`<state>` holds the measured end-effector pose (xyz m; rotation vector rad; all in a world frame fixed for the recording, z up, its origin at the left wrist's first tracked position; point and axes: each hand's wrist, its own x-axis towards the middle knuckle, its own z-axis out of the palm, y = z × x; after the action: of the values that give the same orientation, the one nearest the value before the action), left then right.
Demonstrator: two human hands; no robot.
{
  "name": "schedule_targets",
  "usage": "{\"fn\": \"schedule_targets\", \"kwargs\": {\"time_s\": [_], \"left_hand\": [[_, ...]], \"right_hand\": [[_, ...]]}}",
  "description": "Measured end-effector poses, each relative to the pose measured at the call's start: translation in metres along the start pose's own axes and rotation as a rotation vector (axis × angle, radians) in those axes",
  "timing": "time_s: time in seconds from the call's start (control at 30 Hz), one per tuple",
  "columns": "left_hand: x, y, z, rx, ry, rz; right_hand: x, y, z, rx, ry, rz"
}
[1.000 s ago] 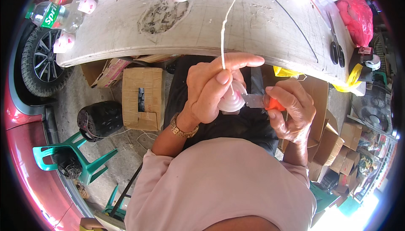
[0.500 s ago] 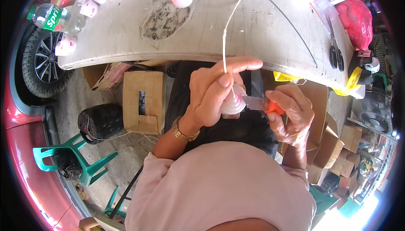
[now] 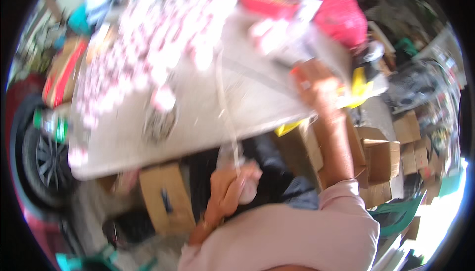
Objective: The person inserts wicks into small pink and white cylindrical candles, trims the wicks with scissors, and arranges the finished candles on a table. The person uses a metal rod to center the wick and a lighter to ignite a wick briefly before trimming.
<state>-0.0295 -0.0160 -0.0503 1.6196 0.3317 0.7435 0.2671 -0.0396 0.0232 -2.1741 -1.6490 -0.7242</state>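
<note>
Below the table's near edge, my left hand (image 3: 228,189) is closed round a pale, rounded candle (image 3: 249,193). From it a long white wick cord (image 3: 222,105) runs up across the tabletop. My right hand (image 3: 316,85) is stretched over the right part of the table, smeared by motion. At its fingertips shows the orange handle (image 3: 297,73) of a short blade, whose blade part I cannot make out. The scissors seen on the table earlier are lost in blur or behind this hand.
Many pink-and-white candles (image 3: 163,98) stand on the white table (image 3: 198,122). A pink bag (image 3: 341,19) and a red package (image 3: 269,1) lie at the far right. A green-labelled bottle (image 3: 54,125) is at the left edge. Cardboard boxes (image 3: 168,199) stand below.
My right hand has moved away from the candle, forward and right over the table, with the orange handle. My left hand keeps the candle, lower in the picture. The view has tilted up.
</note>
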Motion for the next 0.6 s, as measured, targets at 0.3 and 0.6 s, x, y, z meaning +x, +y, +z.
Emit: {"fn": "schedule_targets", "kwargs": {"time_s": [0.3,0.6], "left_hand": [[0.009,-0.003,0.013,0.066,-0.207,0.033],[-0.01,-0.012,0.034,0.235,-0.493,0.051]], "right_hand": [[-0.05,-0.088,-0.039,0.907,-0.396,0.039],[-0.026,-0.059,-0.094,1.944,-0.16,0.309]]}}
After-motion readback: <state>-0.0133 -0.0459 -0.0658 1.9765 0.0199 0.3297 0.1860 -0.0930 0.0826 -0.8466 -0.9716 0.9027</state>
